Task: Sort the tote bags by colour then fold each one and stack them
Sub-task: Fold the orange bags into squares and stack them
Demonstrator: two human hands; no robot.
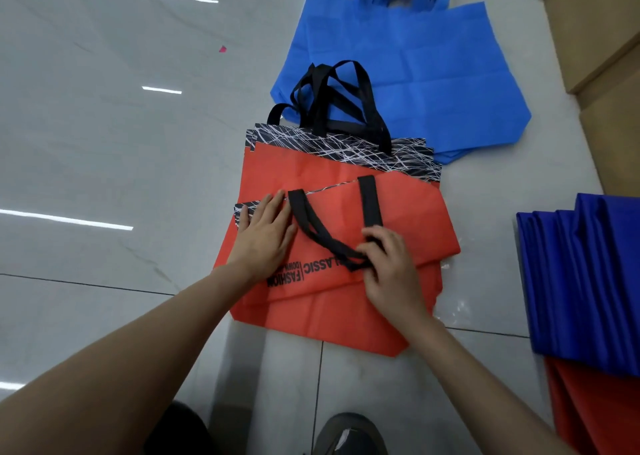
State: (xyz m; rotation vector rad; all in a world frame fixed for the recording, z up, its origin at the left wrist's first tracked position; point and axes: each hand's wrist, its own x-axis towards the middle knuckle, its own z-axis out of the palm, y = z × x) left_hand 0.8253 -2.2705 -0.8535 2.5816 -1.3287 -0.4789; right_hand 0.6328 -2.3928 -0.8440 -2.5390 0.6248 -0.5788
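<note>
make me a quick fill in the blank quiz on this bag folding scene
1. The left hand lies flat on the folded red tote bag while the right hand pinches its woven handle strap, coloured ____.
2. Beyond it lies a pile of unfolded fabric tote bags, coloured light ____.
3. At the right, the stack of folded dark blue bags rests on flat folded bags coloured ____.
Missing: black; blue; red.
</note>
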